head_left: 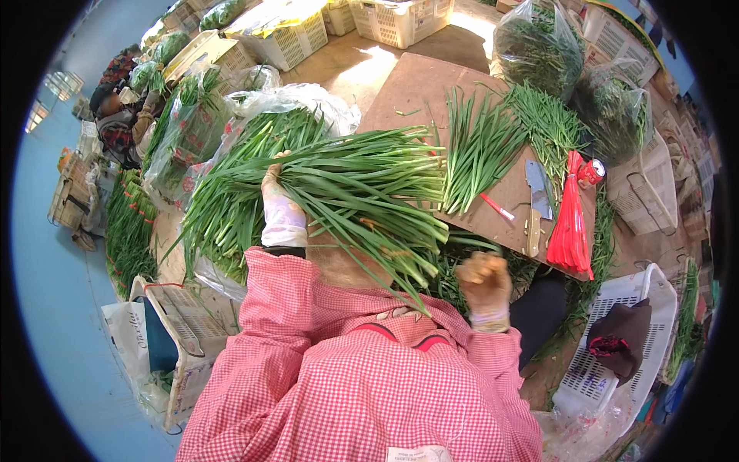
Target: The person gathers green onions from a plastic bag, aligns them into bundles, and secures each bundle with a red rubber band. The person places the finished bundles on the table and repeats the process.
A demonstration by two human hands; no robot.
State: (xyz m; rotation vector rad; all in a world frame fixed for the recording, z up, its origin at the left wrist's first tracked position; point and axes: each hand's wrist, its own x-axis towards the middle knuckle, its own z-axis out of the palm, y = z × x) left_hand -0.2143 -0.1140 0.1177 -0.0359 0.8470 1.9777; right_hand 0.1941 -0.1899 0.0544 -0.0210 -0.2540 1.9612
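Note:
My left hand (275, 196), in a pale patterned sleeve cover, is closed on a large bunch of long green leafy stalks (362, 173), their pale ends pointing right, over more loose stalks. My right hand (483, 281) is curled closed below the board's front edge; whatever it may hold cannot be made out. On the brown board (392, 92) lie a smaller pile of stalks (477, 146), a red-handled tool (496, 206), a cleaver (539, 189) with a wooden handle, red ties (568, 231) and a red roll (590, 172).
Bagged greens (539, 50) stand behind the board at the right. Plastic crates surround me, including a white one (577, 362) with dark cloth at right and another (185, 362) at lower left. Another person (123, 123) sits at the far left among bundles and bags.

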